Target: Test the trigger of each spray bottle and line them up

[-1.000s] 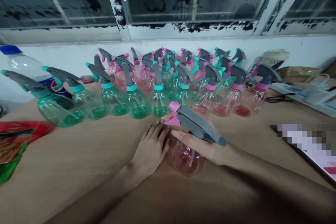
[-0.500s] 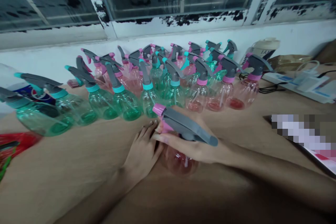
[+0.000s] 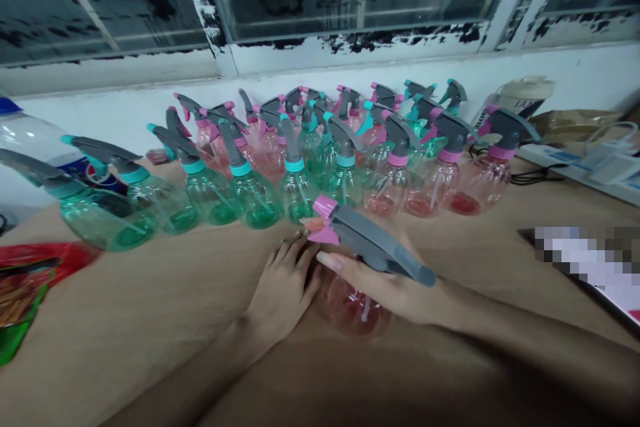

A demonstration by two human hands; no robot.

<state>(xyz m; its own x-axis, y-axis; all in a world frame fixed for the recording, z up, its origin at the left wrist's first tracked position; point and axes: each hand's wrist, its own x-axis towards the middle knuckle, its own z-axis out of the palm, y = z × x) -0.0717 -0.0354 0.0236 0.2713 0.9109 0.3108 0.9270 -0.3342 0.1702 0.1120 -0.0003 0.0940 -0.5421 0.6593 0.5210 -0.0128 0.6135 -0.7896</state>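
Observation:
A clear pink spray bottle (image 3: pixel 356 310) with a grey and pink trigger head stands in front of me on the table. Around its neck, just under the head, my right hand (image 3: pixel 387 287) is closed, thumb on the near side and the other fingers mostly hidden behind. A fingertip shows beside the pink trigger (image 3: pixel 325 235). My left hand (image 3: pixel 280 283) rests palm down at the bottle's left, fingers stretched forward and slightly bent. Whether its thumb touches the bottle is hard to make out. Beyond both hands stand several green spray bottles (image 3: pixel 260 203) and pink spray bottles (image 3: pixel 483 183).
The bottle rows reach back to the white wall below the windows. At left lie a red and green packet (image 3: pixel 30 287) and a large Pepsi bottle (image 3: pixel 35 137). A power strip (image 3: pixel 585 170), black cable (image 3: pixel 540 177) and a dark-edged flat item (image 3: pixel 590 277) are at right.
My view has turned a little left, so everything sits further right in the picture. The fingers of my right hand have shifted slightly around the trigger; the left hand stays beside the bottle.

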